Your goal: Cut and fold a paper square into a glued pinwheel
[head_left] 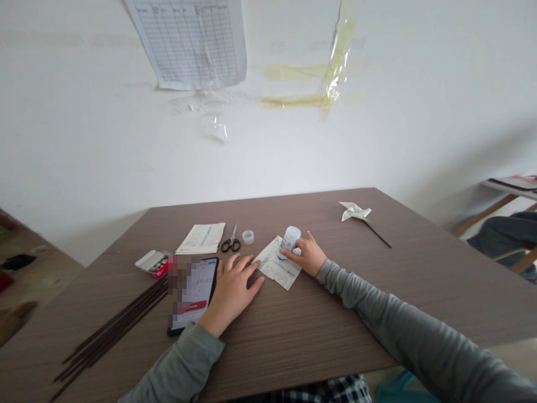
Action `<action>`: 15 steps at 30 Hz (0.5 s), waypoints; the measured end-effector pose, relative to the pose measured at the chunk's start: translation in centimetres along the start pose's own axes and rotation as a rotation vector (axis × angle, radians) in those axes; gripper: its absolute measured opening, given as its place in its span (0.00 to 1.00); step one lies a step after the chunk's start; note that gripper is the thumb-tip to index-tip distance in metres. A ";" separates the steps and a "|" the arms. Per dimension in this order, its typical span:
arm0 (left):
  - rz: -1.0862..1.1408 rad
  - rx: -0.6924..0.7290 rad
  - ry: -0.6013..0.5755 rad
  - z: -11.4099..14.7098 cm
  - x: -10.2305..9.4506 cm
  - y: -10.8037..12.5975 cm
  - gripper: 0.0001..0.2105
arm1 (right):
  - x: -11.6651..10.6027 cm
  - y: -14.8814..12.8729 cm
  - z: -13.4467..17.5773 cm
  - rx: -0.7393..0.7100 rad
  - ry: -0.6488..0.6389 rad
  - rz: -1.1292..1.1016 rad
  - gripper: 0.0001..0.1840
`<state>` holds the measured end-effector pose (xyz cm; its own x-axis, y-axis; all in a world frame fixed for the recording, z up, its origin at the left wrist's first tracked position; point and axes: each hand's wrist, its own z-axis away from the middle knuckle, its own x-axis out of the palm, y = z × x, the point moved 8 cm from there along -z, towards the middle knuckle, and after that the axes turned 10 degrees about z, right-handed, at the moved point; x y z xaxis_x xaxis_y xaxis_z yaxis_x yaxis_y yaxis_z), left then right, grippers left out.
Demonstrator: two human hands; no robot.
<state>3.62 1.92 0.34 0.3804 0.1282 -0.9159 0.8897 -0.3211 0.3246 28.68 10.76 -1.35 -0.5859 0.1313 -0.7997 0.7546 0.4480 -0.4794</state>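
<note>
Grey sleeves (403,330) nearest, reaching in over the near edge of a brown wood-grain table (302,341). Thin dark-brown sticks (113,330) lie in a loose bundle at left, upper ends obscured by pixelation. Beside them, a smartphone (203,288), lit display reading 07:22. Left hand (235,282) just right of the phone: palm down, fingers spread, grasping nothing, fingertips at the left corner of a printed paper piece (284,276). Right hand (309,256) grips a small labelled plastic bottle (290,238), tilted, blue lower end over that paper; contact cannot be determined. Farther off: opened red-and-white box (153,263), black-handled scissors (230,243), translucent cap (248,237), stacked printed paper (201,239). At far right, a paper pinwheel (354,211) on its stick. Behind, a ruled sheet (195,45) hangs on the white wall (419,84).
</note>
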 end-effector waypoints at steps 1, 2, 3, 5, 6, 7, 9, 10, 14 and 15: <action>-0.001 0.005 -0.002 0.0 0.1 0.0 0.21 | 0.0 0.1 0.0 0.004 0.005 -0.013 0.16; -0.001 0.009 -0.004 0.0 0.1 -0.1 0.21 | 0.0 0.2 0.0 0.008 0.013 -0.030 0.15; -0.001 0.010 -0.006 0.0 0.2 -0.1 0.21 | 0.0 0.3 -0.1 0.010 0.025 -0.051 0.14; -0.004 0.005 -0.007 0.0 0.2 -0.2 0.21 | -0.1 0.6 0.0 0.018 0.064 -0.118 0.13; -0.006 0.001 -0.006 0.1 0.2 -0.2 0.21 | -0.3 1.0 0.0 0.029 0.092 -0.163 0.12; -0.007 -0.003 -0.005 0.1 0.1 -0.2 0.21 | -0.5 1.3 0.0 0.043 0.122 -0.214 0.13; -0.005 -0.008 -0.005 0.1 0.1 -0.1 0.21 | -0.9 2.3 0.2 0.081 0.186 -0.317 0.18; -0.003 -0.008 -0.006 0.1 0.0 -0.1 0.21 | -1.2 2.7 0.2 0.097 0.217 -0.361 0.21; -0.002 -0.021 -0.028 0.1 0.1 -0.1 0.22 | -2.3 3.6 0.2 0.087 0.291 -0.476 0.29; -0.004 -0.025 -0.035 0.1 0.1 -0.2 0.22 | -2.5 3.6 0.2 0.069 0.291 -0.497 0.30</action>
<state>3.46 1.86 0.15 0.3684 0.0965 -0.9247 0.8972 -0.2975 0.3264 32.92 11.90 -1.11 -0.9246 0.1622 -0.3448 0.3799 0.4610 -0.8019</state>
